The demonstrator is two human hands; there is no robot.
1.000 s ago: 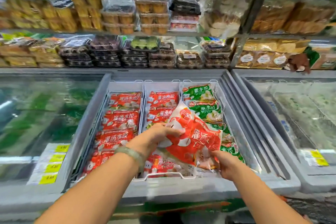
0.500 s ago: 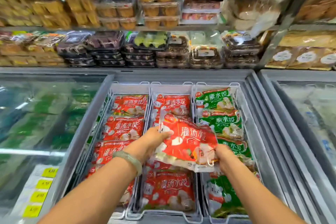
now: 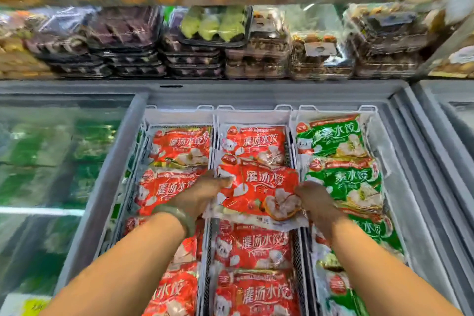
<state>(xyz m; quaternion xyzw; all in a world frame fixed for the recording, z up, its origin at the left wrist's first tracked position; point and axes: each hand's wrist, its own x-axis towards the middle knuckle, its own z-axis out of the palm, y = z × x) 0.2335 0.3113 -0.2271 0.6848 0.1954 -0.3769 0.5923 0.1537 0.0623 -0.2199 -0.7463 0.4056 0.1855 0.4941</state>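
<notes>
I judged the red dumpling bag (image 3: pixel 259 192) to be a moderately heavy, floppy load: thin glossy film around loose frozen lumps, so it would likely sag in the middle, shift its weight when tilted, and feel slick if frosted. The film looked tough enough, but I reckoned the pieces inside could crack under a hard squeeze. The side edges and sealed margins seemed the best places to take it, one hand to each side, and that was how I had it. My left hand (image 3: pixel 202 194) pinched the left edge, thumb over the printed face. My right hand (image 3: pixel 314 200) curled round the right edge near the lower corner. The bag lay nearly flat, face up and slightly skewed, low over the middle basket (image 3: pixel 254 113) of the open freezer (image 3: pixel 115 161). Other red bags (image 3: pixel 252 246) lay beneath it and green bags (image 3: pixel 341 179) just beside it on the right. Both forearms reached forward and down, wrists roughly level, a bracelet (image 3: pixel 179 215) on the left one.
</notes>
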